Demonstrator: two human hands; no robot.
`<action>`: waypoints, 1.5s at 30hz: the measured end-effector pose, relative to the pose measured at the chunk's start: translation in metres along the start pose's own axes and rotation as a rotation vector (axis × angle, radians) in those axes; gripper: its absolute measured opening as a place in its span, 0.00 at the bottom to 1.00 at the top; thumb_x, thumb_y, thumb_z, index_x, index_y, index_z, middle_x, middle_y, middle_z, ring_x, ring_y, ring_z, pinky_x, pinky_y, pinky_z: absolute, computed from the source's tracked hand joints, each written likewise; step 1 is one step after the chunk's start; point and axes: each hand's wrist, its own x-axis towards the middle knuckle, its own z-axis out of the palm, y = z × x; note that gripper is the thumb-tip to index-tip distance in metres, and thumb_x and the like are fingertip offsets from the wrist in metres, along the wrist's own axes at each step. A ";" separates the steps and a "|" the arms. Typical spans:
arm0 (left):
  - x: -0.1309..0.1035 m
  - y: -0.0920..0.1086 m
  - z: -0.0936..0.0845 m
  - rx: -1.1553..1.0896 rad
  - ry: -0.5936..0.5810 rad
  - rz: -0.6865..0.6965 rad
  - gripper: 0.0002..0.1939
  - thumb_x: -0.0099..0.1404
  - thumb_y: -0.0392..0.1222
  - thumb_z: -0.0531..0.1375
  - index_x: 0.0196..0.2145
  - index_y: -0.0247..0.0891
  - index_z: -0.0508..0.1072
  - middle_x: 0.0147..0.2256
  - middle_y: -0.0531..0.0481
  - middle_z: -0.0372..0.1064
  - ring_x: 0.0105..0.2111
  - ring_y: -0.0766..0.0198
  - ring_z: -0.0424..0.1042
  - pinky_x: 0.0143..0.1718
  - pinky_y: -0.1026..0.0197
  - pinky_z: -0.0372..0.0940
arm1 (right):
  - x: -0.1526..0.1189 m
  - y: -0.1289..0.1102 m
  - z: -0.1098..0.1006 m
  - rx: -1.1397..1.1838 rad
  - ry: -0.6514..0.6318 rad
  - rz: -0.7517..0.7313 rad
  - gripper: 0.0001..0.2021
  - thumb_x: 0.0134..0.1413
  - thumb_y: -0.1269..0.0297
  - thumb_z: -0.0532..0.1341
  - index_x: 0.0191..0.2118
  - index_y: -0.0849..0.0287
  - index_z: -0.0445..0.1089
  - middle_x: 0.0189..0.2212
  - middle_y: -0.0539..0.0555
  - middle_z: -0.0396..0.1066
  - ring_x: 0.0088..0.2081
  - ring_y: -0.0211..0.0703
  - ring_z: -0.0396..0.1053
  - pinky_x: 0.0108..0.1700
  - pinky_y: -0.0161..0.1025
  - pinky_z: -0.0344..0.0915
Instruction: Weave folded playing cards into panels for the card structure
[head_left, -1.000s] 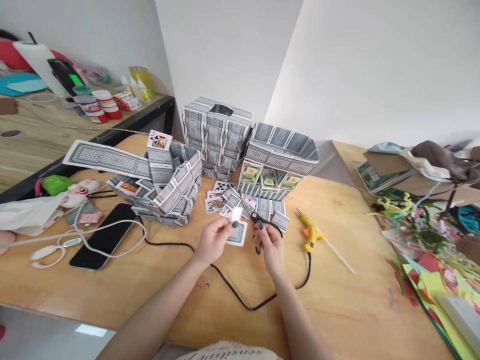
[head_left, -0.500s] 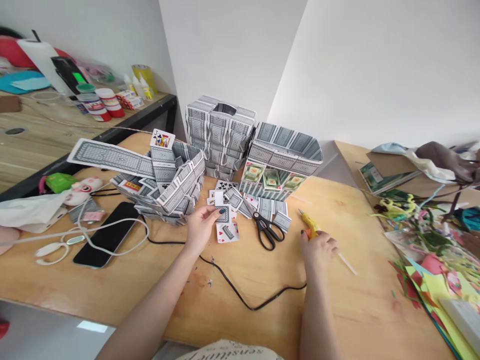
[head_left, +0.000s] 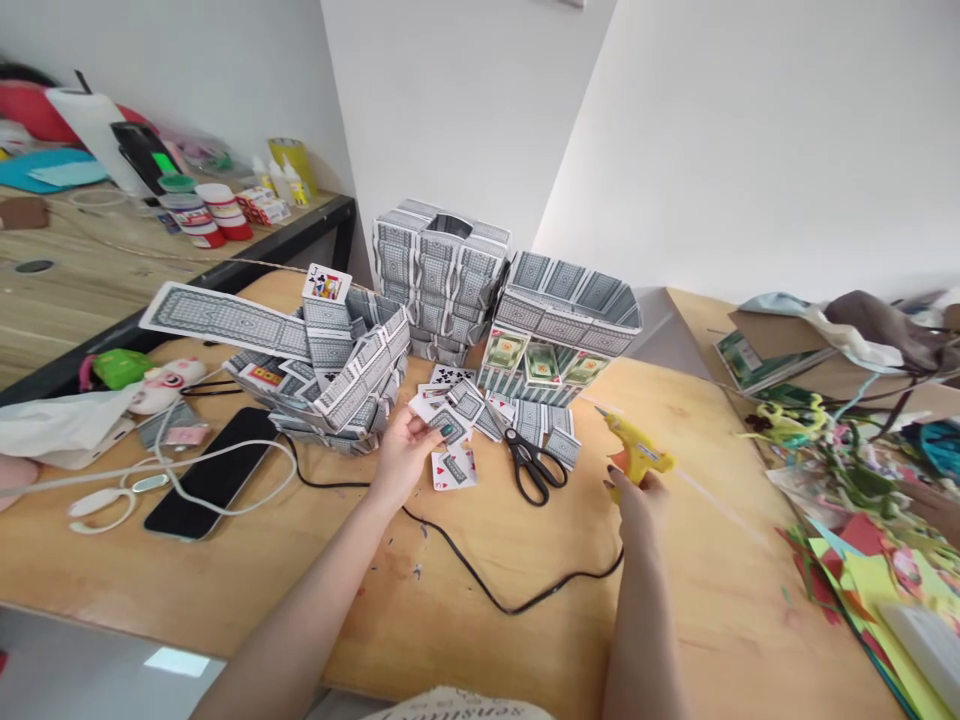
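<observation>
Head view, right hand (head_left: 637, 495) gripping glue gun (head_left: 637, 448), table edge (head_left: 112, 625) well apart

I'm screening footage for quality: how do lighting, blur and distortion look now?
Head view, lighting: bright and soft, though a pale patch glares at lower left; head view, blur: the clear stick behind the yellow glue gun in the right hand smears to a faint streak, while the scissors look crisper; head view, distortion: seemingly wide-angle, stretching things toward the edges.

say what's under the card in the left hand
Past the near edge of the held card, a face-up heart card shows on the table. Whatever the held card and left hand cover cannot be seen.
</observation>
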 end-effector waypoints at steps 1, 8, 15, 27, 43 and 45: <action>-0.001 0.001 0.001 -0.033 -0.021 -0.020 0.25 0.45 0.43 0.65 0.42 0.36 0.64 0.39 0.46 0.70 0.37 0.60 0.71 0.37 0.58 0.67 | -0.004 -0.007 0.001 0.038 -0.006 0.004 0.14 0.37 0.60 0.63 0.32 0.62 0.66 0.25 0.54 0.70 0.23 0.41 0.67 0.24 0.37 0.65; -0.004 -0.001 0.003 0.030 0.044 -0.034 0.13 0.44 0.43 0.66 0.23 0.33 0.68 0.32 0.50 0.69 0.34 0.62 0.69 0.36 0.60 0.66 | -0.036 -0.044 0.021 0.262 -0.306 0.081 0.15 0.36 0.57 0.67 0.28 0.63 0.67 0.12 0.44 0.60 0.13 0.33 0.58 0.17 0.34 0.61; -0.001 0.000 0.000 -0.075 0.026 0.007 0.13 0.42 0.42 0.66 0.25 0.34 0.68 0.29 0.52 0.66 0.29 0.66 0.68 0.31 0.62 0.67 | -0.065 -0.056 0.039 0.364 -0.748 0.077 0.14 0.42 0.57 0.64 0.32 0.61 0.68 0.30 0.55 0.72 0.20 0.36 0.65 0.24 0.36 0.64; -0.002 -0.001 -0.007 0.035 -0.059 0.175 0.04 0.43 0.34 0.64 0.21 0.36 0.72 0.28 0.51 0.69 0.32 0.63 0.68 0.35 0.60 0.64 | -0.068 -0.049 0.039 0.336 -0.913 0.005 0.10 0.46 0.58 0.62 0.28 0.61 0.67 0.21 0.51 0.68 0.18 0.34 0.62 0.20 0.33 0.58; -0.006 0.010 -0.002 0.207 -0.024 0.242 0.02 0.43 0.34 0.62 0.18 0.37 0.71 0.25 0.51 0.70 0.31 0.61 0.69 0.36 0.59 0.64 | -0.076 -0.053 0.046 0.226 -0.819 0.000 0.14 0.43 0.54 0.62 0.28 0.60 0.64 0.19 0.49 0.64 0.21 0.36 0.61 0.24 0.34 0.61; -0.007 0.012 -0.001 0.215 -0.020 0.250 0.02 0.43 0.34 0.62 0.18 0.37 0.71 0.25 0.52 0.70 0.31 0.62 0.69 0.36 0.59 0.64 | -0.075 -0.052 0.046 0.207 -0.812 -0.003 0.14 0.43 0.54 0.62 0.28 0.61 0.64 0.19 0.49 0.63 0.22 0.36 0.61 0.24 0.34 0.60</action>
